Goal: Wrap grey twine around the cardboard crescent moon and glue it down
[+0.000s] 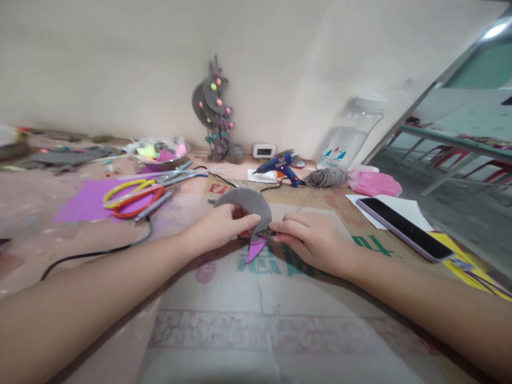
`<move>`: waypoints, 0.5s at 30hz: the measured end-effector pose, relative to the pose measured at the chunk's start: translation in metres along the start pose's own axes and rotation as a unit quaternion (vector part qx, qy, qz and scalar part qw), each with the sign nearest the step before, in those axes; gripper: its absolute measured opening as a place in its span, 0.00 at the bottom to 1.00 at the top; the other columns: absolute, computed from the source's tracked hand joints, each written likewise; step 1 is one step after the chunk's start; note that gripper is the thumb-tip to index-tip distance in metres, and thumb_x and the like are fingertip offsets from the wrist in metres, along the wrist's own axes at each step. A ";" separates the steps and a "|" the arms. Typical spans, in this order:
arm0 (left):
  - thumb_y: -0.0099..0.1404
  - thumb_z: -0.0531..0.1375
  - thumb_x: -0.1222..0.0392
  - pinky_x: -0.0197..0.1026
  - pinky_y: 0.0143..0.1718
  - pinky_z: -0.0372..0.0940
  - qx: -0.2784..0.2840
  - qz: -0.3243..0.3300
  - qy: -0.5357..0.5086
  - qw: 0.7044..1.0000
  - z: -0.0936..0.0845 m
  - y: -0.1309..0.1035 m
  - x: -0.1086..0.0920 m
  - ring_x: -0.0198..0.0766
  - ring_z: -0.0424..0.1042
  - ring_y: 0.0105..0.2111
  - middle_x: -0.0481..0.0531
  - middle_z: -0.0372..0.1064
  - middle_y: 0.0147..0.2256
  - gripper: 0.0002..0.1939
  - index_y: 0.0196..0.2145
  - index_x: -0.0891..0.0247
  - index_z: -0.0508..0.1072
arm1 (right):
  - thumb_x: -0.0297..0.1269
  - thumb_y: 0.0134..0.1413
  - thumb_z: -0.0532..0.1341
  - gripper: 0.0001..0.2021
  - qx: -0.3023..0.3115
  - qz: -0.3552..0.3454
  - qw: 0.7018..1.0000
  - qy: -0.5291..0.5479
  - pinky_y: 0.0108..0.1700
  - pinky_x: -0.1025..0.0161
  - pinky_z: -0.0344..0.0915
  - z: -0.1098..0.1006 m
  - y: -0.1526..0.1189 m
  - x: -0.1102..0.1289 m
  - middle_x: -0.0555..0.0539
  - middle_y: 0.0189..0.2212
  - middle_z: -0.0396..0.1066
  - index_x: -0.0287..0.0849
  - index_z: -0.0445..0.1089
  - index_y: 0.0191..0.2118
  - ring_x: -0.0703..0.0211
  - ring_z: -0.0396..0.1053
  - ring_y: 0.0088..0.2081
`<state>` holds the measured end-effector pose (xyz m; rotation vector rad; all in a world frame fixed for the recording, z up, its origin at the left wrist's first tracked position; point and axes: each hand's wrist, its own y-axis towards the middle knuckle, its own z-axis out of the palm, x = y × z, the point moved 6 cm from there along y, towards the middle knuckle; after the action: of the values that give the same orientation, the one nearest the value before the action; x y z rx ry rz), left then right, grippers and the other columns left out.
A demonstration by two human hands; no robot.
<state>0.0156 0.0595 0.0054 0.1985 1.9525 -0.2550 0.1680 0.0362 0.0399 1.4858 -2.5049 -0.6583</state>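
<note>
My left hand is closed on a crescent moon shape wrapped in grey yarn, thumb in front and fingers curled behind. Its lower tip shows bare purple. Against the right side of the crescent, just above that purple tip, my right hand pinches a grey strand of yarn; the fine detail there is blurred. Both hands are just above a cardboard sheet with green and red print. Behind the hands lies a loose bundle of grey yarn.
Scissors with yellow and orange handles lie on purple sheet at left. A blue glue gun, small clock, water bottle and decorated grey moon ornament stand behind. A phone lies right; a bowl holds colourful scraps.
</note>
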 end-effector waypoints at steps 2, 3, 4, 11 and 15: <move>0.56 0.58 0.48 0.35 0.22 0.58 -0.009 0.009 -0.016 1.000 -0.001 0.002 0.002 0.34 0.67 0.23 0.51 0.70 0.24 0.14 0.25 0.64 0.69 | 0.36 0.59 0.53 0.09 -0.004 0.022 1.000 0.015 0.28 0.67 0.58 -0.003 0.000 -0.002 0.48 0.28 0.72 0.41 0.69 0.40 0.63 0.67 0.27; 0.56 0.58 0.48 0.35 0.23 0.59 -0.014 0.013 -0.025 1.000 -0.002 0.003 0.004 0.34 0.67 0.23 0.51 0.70 0.24 0.15 0.26 0.64 0.69 | 0.36 0.58 0.54 0.09 -0.003 0.040 0.999 0.028 0.29 0.66 0.60 -0.003 0.000 -0.004 0.47 0.29 0.72 0.42 0.68 0.41 0.62 0.68 0.28; 0.56 0.58 0.47 0.35 0.24 0.59 -0.015 0.016 -0.029 0.999 -0.002 0.004 0.004 0.34 0.67 0.23 0.51 0.70 0.24 0.16 0.25 0.64 0.69 | 0.36 0.58 0.54 0.10 -0.004 0.057 0.997 0.046 0.29 0.66 0.61 -0.004 0.000 -0.006 0.47 0.30 0.73 0.43 0.68 0.43 0.61 0.69 0.29; 0.56 0.59 0.47 0.36 0.27 0.62 0.007 0.044 -0.142 0.989 0.002 0.009 0.004 0.33 0.66 0.23 0.49 0.68 0.23 0.16 0.25 0.64 0.68 | 0.51 0.52 0.56 0.17 -0.044 0.290 0.933 0.207 0.25 0.62 0.66 0.001 -0.007 -0.035 0.46 0.30 0.73 0.44 0.66 0.41 0.56 0.70 0.27; 0.56 0.58 0.45 0.35 0.26 0.60 -0.001 0.074 -0.181 0.981 0.003 0.013 0.004 0.31 0.64 0.22 0.47 0.64 0.21 0.18 0.23 0.64 0.66 | 0.53 0.53 0.54 0.18 -0.030 0.337 0.914 0.225 0.26 0.63 0.67 0.005 -0.004 -0.043 0.48 0.27 0.73 0.45 0.71 0.37 0.57 0.70 0.27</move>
<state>0.0201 0.0708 -0.0010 0.2755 1.5682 -0.1765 0.1904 0.0729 0.0376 0.5657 -2.3527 -0.2289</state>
